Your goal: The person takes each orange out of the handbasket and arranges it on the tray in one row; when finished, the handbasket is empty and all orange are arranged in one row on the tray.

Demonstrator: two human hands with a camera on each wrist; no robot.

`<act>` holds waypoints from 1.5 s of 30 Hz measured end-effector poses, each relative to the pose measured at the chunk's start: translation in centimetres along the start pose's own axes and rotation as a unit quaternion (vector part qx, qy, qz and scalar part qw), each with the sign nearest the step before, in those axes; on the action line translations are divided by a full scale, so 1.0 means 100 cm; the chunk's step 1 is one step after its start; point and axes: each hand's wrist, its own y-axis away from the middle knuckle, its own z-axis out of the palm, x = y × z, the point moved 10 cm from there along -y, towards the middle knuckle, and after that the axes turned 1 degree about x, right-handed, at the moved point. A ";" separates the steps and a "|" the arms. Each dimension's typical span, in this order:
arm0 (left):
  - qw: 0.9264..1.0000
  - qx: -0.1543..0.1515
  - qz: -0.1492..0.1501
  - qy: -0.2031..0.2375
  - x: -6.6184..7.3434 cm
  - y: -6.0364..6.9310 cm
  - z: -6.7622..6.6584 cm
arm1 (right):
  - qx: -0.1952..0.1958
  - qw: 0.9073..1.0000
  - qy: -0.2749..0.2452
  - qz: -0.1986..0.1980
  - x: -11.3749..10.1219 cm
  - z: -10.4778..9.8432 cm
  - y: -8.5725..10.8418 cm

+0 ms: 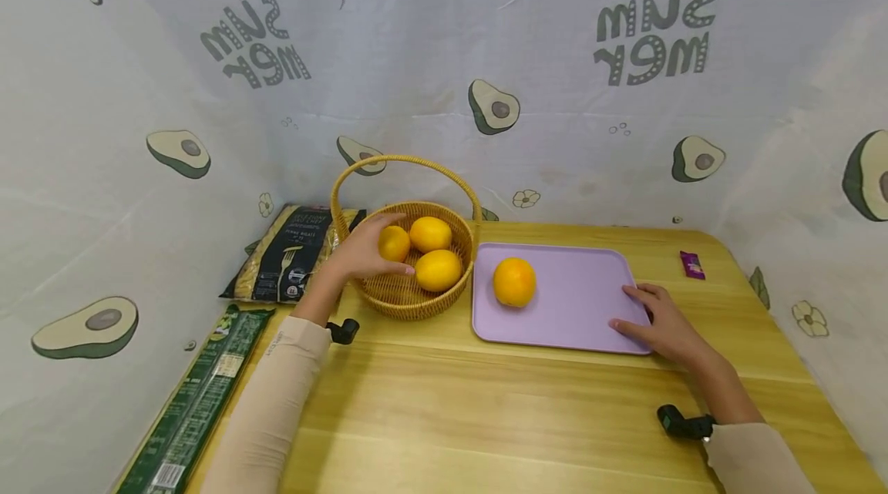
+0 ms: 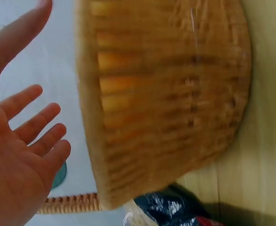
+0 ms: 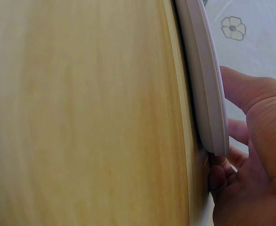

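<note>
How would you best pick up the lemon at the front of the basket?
Probably by pinching the lemon across its narrower middle, coming from above and just in front of the tall handle. It lies on its side, longer crosswise, and the basket wall around it would hinder a low sideways reach.

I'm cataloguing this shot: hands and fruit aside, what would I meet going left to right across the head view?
Green packet → black-fronted bag → wicker basket → lilac tray → small purple packet.
</note>
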 end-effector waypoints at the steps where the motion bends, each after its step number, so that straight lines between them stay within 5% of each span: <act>1: 1.000 -0.005 0.001 -0.006 -0.003 -0.002 0.000 | 0.001 1.000 -0.002 -0.003 -0.001 -0.001 0.000; 15: 0.994 -0.098 -0.017 -0.042 -0.029 -0.017 0.023 | 0.000 1.000 -0.003 0.005 0.001 0.000 0.001; 26: 0.999 -0.033 -0.020 -0.032 -0.037 -0.016 0.018 | -0.001 1.000 -0.005 0.009 0.001 0.001 0.001; 36: 1.000 0.010 -0.005 -0.007 -0.028 -0.009 0.006 | -0.006 1.000 -0.003 0.011 0.002 0.001 0.000; 45: 0.999 0.033 0.004 0.024 -0.007 0.006 -0.007 | -0.005 1.000 0.003 0.011 -0.001 -0.002 0.001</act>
